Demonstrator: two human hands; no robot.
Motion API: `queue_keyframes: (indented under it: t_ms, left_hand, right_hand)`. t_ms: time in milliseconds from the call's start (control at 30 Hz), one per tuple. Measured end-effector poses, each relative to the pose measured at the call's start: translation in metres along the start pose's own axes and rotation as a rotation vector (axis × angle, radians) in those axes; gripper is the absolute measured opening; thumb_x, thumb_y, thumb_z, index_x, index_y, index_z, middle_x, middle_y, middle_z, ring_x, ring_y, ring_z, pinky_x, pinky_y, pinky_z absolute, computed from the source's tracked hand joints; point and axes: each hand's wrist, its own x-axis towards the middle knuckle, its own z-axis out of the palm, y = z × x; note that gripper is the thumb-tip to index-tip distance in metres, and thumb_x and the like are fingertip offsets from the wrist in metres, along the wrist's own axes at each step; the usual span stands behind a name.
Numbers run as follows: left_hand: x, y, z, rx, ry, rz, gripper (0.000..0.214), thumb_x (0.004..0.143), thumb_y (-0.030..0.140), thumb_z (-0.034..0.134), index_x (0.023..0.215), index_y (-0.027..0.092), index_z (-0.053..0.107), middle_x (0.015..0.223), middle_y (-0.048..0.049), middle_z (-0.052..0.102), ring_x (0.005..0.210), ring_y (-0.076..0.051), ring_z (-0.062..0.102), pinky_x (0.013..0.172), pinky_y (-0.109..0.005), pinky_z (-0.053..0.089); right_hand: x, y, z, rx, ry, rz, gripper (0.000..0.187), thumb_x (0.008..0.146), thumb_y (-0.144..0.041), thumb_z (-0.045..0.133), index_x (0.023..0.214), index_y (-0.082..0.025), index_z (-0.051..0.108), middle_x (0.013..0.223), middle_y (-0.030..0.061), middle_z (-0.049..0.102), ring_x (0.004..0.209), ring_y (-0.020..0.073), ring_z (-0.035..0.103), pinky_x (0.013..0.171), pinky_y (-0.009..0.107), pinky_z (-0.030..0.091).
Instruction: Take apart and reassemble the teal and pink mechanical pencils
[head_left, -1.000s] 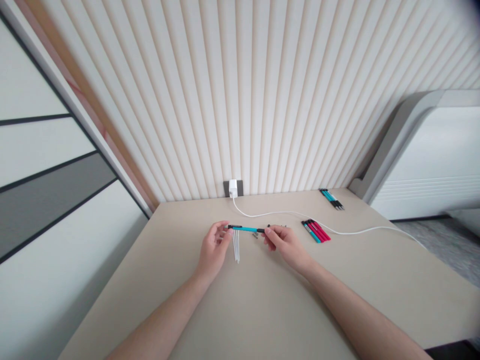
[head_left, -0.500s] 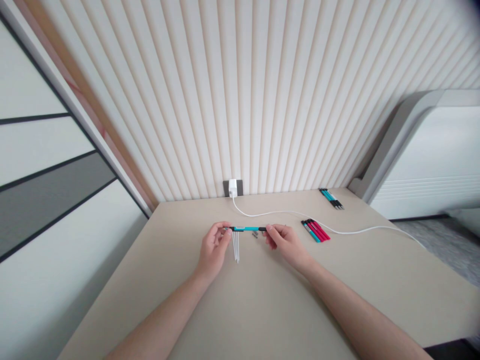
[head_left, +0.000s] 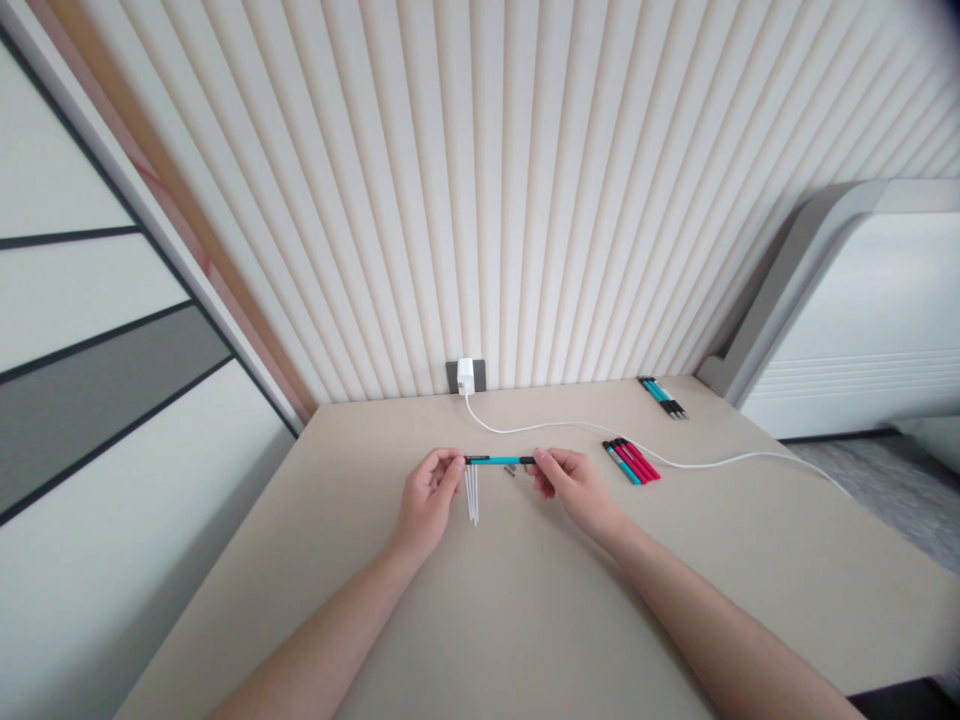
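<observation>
Both my hands hold a teal pen with black ends, lying level across the table's middle. My left hand pinches its left end between the fingers, and my right hand pinches its right end. Just below the pen, several thin clear refills lie on the beige table, close to my left hand. A few small metal pen parts lie between my hands. Nearer my right hand is a group of red and teal pens.
Several teal-and-black pens lie at the table's far right corner. A white charger sits in a wall socket, and its white cable runs across the table, off the right edge. A white cabinet stands to the right.
The pen has swung from slightly tilted to level. My left hand has moved right along it, bringing my hands a little closer together.
</observation>
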Motion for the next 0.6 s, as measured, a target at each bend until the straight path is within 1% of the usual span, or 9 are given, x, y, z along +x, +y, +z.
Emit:
queue_keyframes:
  t_ms: [133,233,300,367,433,467,533,600]
  left_hand:
    - [-0.0023,0.0028,0.0024,-0.050,-0.016,0.008,0.029,0.086,0.044,0.063,0.101,0.020,0.059,0.066,0.0051,0.055,0.059,-0.011,0.051,0.056,-0.020,0.042]
    - [-0.0019,0.0029,0.0024,-0.060,0.016,-0.009,0.033,0.087,0.048,0.060,0.103,0.019,0.058,0.069,0.0042,0.056,0.058,-0.011,0.052,0.054,-0.021,0.042]
    - [-0.0007,0.0023,0.0017,-0.045,0.036,-0.041,0.036,0.088,0.053,0.056,0.097,0.018,0.060,0.068,0.0032,0.056,0.054,-0.010,0.050,0.050,-0.021,0.039]
    - [0.0005,0.0017,0.0007,-0.018,0.031,-0.068,0.039,0.087,0.056,0.054,0.084,0.017,0.061,0.063,0.0033,0.054,0.051,-0.010,0.047,0.048,-0.021,0.037]
    - [0.0009,0.0015,-0.0002,0.006,0.012,-0.078,0.041,0.086,0.056,0.056,0.072,0.017,0.058,0.059,0.0039,0.052,0.050,-0.010,0.045,0.047,-0.021,0.036]
    - [0.0009,0.0016,-0.0004,0.013,0.006,-0.079,0.041,0.085,0.056,0.057,0.070,0.018,0.057,0.059,0.0038,0.052,0.050,-0.010,0.046,0.047,-0.021,0.035]
    - [0.0005,0.0017,-0.0005,0.017,0.004,-0.077,0.038,0.084,0.054,0.060,0.073,0.018,0.058,0.061,0.0031,0.055,0.052,-0.010,0.047,0.047,-0.020,0.036]
    - [0.0000,0.0017,-0.0004,0.017,0.009,-0.064,0.035,0.084,0.053,0.061,0.080,0.017,0.060,0.066,0.0020,0.057,0.053,-0.011,0.048,0.047,-0.020,0.036]
  right_hand:
    - [0.0014,0.0029,0.0003,-0.004,0.023,0.009,0.053,0.088,-0.063,0.049,0.072,-0.015,0.065,0.060,0.0020,0.058,0.052,0.0129,0.050,0.051,0.025,0.038]
    - [0.0010,0.0018,-0.0003,0.008,0.002,-0.022,0.051,0.089,-0.062,0.049,0.073,-0.015,0.065,0.062,0.0018,0.059,0.053,0.0127,0.050,0.052,0.025,0.039]
    - [0.0004,0.0005,-0.0008,0.017,-0.020,-0.043,0.050,0.089,-0.061,0.050,0.073,-0.016,0.064,0.063,0.0016,0.059,0.054,0.0126,0.050,0.053,0.025,0.039]
    - [-0.0003,-0.0006,-0.0012,0.018,-0.038,-0.054,0.049,0.089,-0.061,0.050,0.073,-0.016,0.064,0.064,0.0017,0.059,0.055,0.0128,0.050,0.054,0.025,0.040]
    - [-0.0007,-0.0011,-0.0017,0.014,-0.044,-0.056,0.048,0.089,-0.061,0.050,0.074,-0.017,0.064,0.065,0.0019,0.060,0.055,0.0130,0.050,0.054,0.025,0.040]
    - [-0.0008,-0.0010,-0.0018,0.014,-0.044,-0.057,0.048,0.089,-0.061,0.050,0.074,-0.017,0.064,0.065,0.0020,0.060,0.055,0.0130,0.050,0.054,0.025,0.040]
    - [-0.0004,-0.0002,-0.0020,0.011,-0.037,-0.051,0.048,0.089,-0.060,0.050,0.073,-0.017,0.063,0.065,0.0022,0.060,0.055,0.0131,0.050,0.054,0.025,0.040]
    - [0.0005,0.0013,-0.0018,0.003,-0.020,-0.028,0.049,0.088,-0.061,0.050,0.073,-0.017,0.064,0.064,0.0025,0.060,0.056,0.0135,0.051,0.053,0.025,0.041]
